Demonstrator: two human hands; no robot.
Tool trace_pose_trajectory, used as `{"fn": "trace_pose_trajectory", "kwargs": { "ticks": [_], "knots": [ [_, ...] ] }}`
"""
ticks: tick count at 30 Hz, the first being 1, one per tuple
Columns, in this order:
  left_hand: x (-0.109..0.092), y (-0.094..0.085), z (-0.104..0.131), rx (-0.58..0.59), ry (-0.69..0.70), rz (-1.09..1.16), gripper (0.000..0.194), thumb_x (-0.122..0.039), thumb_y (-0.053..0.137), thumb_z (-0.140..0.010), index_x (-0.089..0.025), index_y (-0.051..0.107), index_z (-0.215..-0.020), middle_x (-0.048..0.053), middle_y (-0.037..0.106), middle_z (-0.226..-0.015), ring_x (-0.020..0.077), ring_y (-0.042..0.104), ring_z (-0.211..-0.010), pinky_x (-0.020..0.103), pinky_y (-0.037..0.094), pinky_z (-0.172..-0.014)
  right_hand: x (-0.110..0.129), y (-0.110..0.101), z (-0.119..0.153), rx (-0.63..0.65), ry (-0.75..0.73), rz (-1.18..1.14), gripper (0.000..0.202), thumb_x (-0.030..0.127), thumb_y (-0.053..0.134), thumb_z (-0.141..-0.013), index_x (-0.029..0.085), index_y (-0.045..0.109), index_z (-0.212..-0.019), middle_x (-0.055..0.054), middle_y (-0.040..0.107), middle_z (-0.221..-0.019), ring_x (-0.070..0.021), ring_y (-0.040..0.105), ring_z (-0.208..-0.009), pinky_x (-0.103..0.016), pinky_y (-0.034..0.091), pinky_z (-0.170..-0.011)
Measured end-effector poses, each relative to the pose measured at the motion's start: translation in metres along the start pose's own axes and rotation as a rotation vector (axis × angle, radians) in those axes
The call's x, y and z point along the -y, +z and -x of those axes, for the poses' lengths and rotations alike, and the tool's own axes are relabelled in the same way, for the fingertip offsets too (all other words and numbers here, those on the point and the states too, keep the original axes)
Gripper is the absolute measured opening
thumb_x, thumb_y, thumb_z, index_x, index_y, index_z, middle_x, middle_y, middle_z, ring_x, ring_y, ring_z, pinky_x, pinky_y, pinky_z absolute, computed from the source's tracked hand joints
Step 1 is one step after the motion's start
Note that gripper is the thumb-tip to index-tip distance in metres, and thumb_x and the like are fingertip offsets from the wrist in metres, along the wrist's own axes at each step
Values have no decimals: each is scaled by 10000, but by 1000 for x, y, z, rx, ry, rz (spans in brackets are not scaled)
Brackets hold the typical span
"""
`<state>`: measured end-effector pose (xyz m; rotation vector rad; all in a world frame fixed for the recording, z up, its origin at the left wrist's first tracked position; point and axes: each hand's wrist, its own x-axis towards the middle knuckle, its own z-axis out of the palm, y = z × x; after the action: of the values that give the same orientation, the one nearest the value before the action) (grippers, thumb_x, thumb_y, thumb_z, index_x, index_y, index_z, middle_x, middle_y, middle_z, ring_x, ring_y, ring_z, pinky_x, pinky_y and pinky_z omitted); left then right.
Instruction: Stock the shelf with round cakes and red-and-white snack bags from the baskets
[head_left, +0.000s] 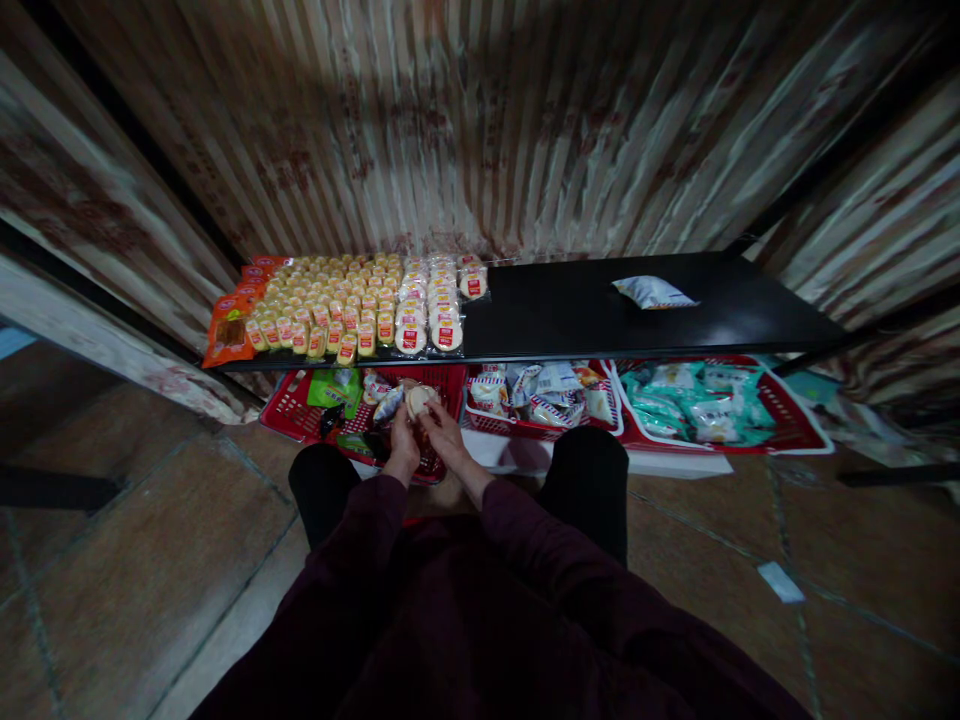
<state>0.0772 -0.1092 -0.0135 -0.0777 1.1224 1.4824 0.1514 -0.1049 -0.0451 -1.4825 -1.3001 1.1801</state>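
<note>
My left hand [403, 447] and my right hand [444, 437] are together over the left red basket [291, 425]. Between them is a round pale packaged snack [420, 400], and the fingers of both are closed on it. Right beside my left fingers, a blue-and-white snack packet [389, 404] lies in the basket. A bright green packet [335, 390] and some dark ones are farther left in it. Similar round packaged snacks [447, 335] stand in rows on the black shelf [547, 310] above the basket.
Small yellow packaged cakes [322, 300] and orange packets [231, 335] fill the shelf's left part. A white-blue packet [654, 292] lies at its right. Below are a basket of white-blue packets [555, 395] and a basket of green packets [701, 402]. Metal posts flank the shelf.
</note>
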Motion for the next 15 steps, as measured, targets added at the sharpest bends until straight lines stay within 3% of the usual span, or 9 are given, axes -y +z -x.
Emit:
{"fn": "trace_pose_trajectory", "kwargs": {
  "ticks": [8,15],
  "knots": [
    [12,-9,-11,29,34,-113,226,-328,562,-834,-147,678,-905,37,691,-788,130,652,-708,235,508,-722,2,0,4,30,13,-124,563,510,610,-756,229,579,-1243,-66,624,-1235,-214,579,-1132,-364,412,-1008],
    [15,-12,-9,154,182,-327,314,-199,581,-741,-199,649,-1047,24,703,-941,133,650,-825,260,491,-808,2,-2,2,-45,-74,-237,376,438,636,-746,237,660,-1063,-32,699,-1009,-198,622,-948,-345,471,-890]
  ]
}}
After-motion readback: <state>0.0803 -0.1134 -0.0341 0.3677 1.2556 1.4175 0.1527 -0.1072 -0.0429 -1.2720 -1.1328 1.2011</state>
